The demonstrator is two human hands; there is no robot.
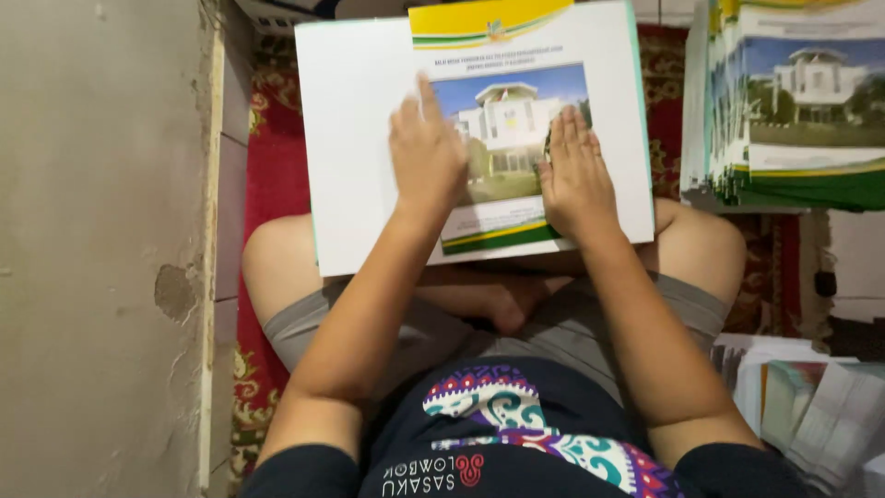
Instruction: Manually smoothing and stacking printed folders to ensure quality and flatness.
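- the sheet (369, 138), a large printed cover, white with a building photo and green-yellow bands, lies flat across the person's crossed legs, over a red patterned carpet (272, 175).
- the left hand (426, 152) rests palm down on the sheet left of the photo, fingers spread and nearly straight; it presses and grips nothing.
- the right hand (576, 175) lies flat on the photo's right part, fingers together and extended, also only pressing.
- the sheet looks thin and light yet fairly stiff, like glossy card; it would likely bend cleanly rather than flop, and creases would show.
- its surface seems smooth, so flat palms may slide on it; the bare edges on the left and far side look like the safest places to pinch.
- a stack (793, 101) of similar covers stands on the right, well apart from both hands.
- more papers (811, 415) lie loose by the right knee.
- a bare wall (101, 249) runs along the left.
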